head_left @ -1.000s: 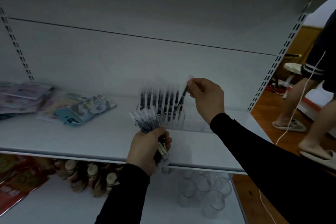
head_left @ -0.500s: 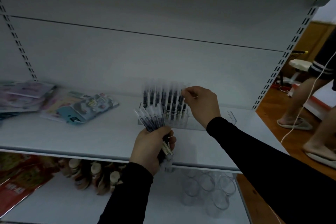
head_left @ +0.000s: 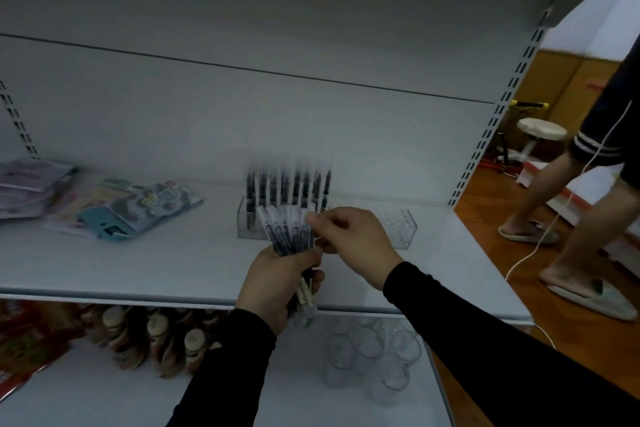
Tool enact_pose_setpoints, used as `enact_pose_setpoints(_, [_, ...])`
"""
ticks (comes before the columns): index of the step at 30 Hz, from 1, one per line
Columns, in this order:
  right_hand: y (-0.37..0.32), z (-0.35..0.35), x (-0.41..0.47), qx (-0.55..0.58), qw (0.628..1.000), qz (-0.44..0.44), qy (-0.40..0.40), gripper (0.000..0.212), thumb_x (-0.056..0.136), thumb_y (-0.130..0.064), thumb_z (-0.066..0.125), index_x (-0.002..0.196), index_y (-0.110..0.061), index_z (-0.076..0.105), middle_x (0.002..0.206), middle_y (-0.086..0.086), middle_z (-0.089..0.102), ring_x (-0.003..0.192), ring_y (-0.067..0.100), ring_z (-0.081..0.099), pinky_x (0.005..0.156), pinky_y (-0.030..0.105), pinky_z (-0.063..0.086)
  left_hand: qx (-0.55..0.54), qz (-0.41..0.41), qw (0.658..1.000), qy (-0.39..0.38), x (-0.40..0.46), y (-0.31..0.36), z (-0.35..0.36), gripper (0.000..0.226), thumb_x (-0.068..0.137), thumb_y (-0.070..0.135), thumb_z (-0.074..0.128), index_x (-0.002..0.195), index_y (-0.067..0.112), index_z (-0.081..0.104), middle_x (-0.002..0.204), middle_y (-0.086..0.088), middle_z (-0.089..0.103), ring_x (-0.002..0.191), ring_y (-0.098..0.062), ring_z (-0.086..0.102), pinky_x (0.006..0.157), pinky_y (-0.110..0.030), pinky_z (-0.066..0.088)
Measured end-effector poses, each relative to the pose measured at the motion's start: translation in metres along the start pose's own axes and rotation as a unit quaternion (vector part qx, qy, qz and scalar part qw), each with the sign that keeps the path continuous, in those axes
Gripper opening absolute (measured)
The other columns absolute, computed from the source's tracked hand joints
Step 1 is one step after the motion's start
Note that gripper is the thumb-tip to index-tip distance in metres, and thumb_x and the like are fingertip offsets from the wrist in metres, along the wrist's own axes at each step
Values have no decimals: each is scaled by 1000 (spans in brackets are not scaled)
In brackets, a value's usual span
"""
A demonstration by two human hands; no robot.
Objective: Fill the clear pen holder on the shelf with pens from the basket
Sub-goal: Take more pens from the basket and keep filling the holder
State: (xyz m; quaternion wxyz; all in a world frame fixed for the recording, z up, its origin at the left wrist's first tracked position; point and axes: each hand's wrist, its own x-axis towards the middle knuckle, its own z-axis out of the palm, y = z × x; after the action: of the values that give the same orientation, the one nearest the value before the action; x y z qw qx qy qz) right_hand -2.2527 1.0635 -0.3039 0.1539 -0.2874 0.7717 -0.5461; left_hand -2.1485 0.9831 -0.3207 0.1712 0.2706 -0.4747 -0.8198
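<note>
A clear pen holder (head_left: 398, 227) stands on the white shelf (head_left: 138, 263). Several dark pens (head_left: 287, 187) stand upright in its left half; its right half shows bare holes. My left hand (head_left: 277, 284) grips a bundle of pens (head_left: 289, 230) in front of the holder, caps fanned upward. My right hand (head_left: 349, 239) is at the top of that bundle, thumb and forefinger pinching the cap end of one pen. The basket is out of view.
Flat stationery packs (head_left: 138, 206) lie on the shelf at left. The lower shelf carries bottles (head_left: 156, 329), clear glasses (head_left: 374, 357) and red packets (head_left: 24, 340). Another person's legs (head_left: 561, 204) stand on the wooden floor at right, near a white cable.
My right hand put a pen into the holder, then came back down and left to the bundle in my left hand. The person at right has stepped.
</note>
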Motion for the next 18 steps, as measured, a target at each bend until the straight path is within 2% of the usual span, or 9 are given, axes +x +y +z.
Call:
enact_pose_setpoints(3, [-1,-4,-6,38,999,22,-7,28,89,-30,69,88,-2,74,83,10,72,74,17,67,74,28,61,5,-3,1000,-8,-3,-3,4,11,87,5,65,97,1,65,75,-13,64,54,-18,58,54,-27,51])
enact_pose_setpoints(5, [-1,-8,-7,39,999,29,-3,24,90,-28,68,85,-4,74,79,9,72,72,15,67,71,23,59,-5,-7,1000,-16,-4,-4,5,11,88,6,64,97,1,65,75,-14,63,56,-20,59,55,-27,52])
enact_pose_setpoints(8, [-2,-13,-7,61,997,35,14,21,93,-21,64,83,-4,73,76,8,71,68,13,67,70,23,58,-9,-14,1000,-11,-3,-6,5,10,90,9,62,95,1,64,78,-15,66,60,-23,63,59,-29,55])
enact_pose_setpoints(14, [-10,-27,8,156,981,35,109,20,96,-16,58,83,-8,71,75,3,71,66,13,67,64,21,55,-16,-24,999,33,3,-6,-3,10,93,11,58,96,1,58,79,-15,63,61,-25,62,53,-29,52])
enact_pose_setpoints(18, [-10,-33,21,94,981,-28,169,20,98,-20,54,92,-10,71,86,6,73,75,16,70,73,28,58,-40,-19,997,59,7,-5,-10,13,93,12,59,99,1,58,79,-13,63,63,-25,62,58,-32,52])
